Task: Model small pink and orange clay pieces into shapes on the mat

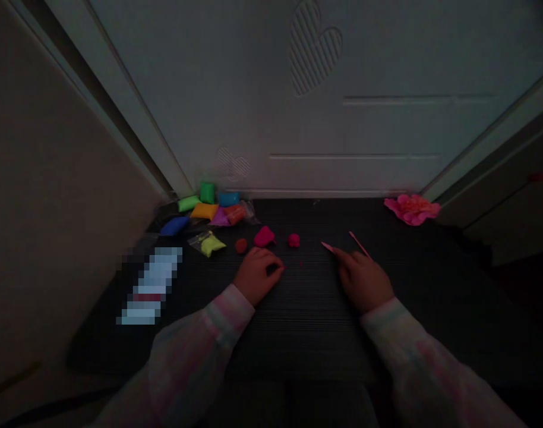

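Observation:
My left hand (257, 276) rests on the dark table, thumb and forefinger pinched together with a tiny pink speck of clay (284, 267) showing at the tips. Just beyond it lie a deep pink lump of clay (264, 236) and a smaller orange-brown ball (241, 245). A small pink clay ball (293, 240) sits between the hands, with a pink crumb (300, 263) nearer me. In my right hand (365, 282) is a slim pink modelling tool (327, 246), its pointed end sticking out past the forefinger. A second thin pink tool (358, 242) lies just behind that hand's knuckles.
Several bags of coloured clay (204, 211) are grouped at the back left, with a yellow one (211, 244) closer. A blurred-out bright screen (151, 285) lies at left. At the back right is a pink flower (413, 209). A white panel (316, 119) bounds the table's far edge.

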The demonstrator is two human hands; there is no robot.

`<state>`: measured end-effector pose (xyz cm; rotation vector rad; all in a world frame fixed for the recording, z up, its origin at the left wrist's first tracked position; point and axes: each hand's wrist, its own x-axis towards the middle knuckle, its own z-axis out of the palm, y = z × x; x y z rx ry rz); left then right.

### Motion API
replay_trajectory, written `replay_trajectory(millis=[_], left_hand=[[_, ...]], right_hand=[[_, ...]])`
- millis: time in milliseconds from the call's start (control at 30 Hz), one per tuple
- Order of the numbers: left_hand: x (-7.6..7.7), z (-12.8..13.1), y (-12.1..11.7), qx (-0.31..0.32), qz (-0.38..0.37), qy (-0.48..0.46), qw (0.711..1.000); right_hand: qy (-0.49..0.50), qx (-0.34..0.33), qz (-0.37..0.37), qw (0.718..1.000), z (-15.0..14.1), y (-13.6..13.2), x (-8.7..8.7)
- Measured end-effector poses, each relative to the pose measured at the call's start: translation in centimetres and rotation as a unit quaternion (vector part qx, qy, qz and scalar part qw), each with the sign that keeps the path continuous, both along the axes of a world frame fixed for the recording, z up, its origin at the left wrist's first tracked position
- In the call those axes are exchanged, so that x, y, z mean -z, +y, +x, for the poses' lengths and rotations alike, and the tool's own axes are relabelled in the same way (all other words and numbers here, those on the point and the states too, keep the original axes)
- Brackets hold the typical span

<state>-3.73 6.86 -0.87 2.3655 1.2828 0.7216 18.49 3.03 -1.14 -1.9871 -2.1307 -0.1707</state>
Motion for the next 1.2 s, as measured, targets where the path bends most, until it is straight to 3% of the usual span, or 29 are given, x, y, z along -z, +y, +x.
replay_trajectory(millis=[133, 233, 333, 467, 667, 1067, 1200], left_hand=[[0.2, -1.7, 0.6, -0.008, 0.020, 0.019, 1.000], [0.5, -2.0, 0.8, -0.009, 0.030, 0.021, 0.999], [0.7, -1.8, 0.8, -0.013, 0.031, 0.016, 0.999], [0.6, -1.7, 0.7, -0.026, 0.019, 0.002, 0.999], [0.0, -1.6, 0.5, -0.023, 0.002, -0.006, 1.000], [0.0, -1.6, 0.5, -0.034, -0.013, -0.007, 0.999], [0.3, -1.6, 0.6, -0.032, -0.002, -0.010, 0.999]], right_hand=[[-0.037, 0.025, 0.050, 0.998, -0.6, 0.0, -0.2], [0.000, -0.006, 0.088, 0.996, -2.2, -0.2, -0.7], [0.056, -0.062, 0.046, 0.995, -4.3, 0.0, -1.1], [0.087, -0.058, -0.004, 0.995, -5.9, 0.6, -1.0], [0.142, -0.082, -0.047, 0.985, -5.5, 1.3, -0.8], [0.182, -0.134, -0.029, 0.974, -4.5, 2.1, -0.2], [0.170, -0.189, -0.014, 0.967, -3.9, 1.7, -0.7]])
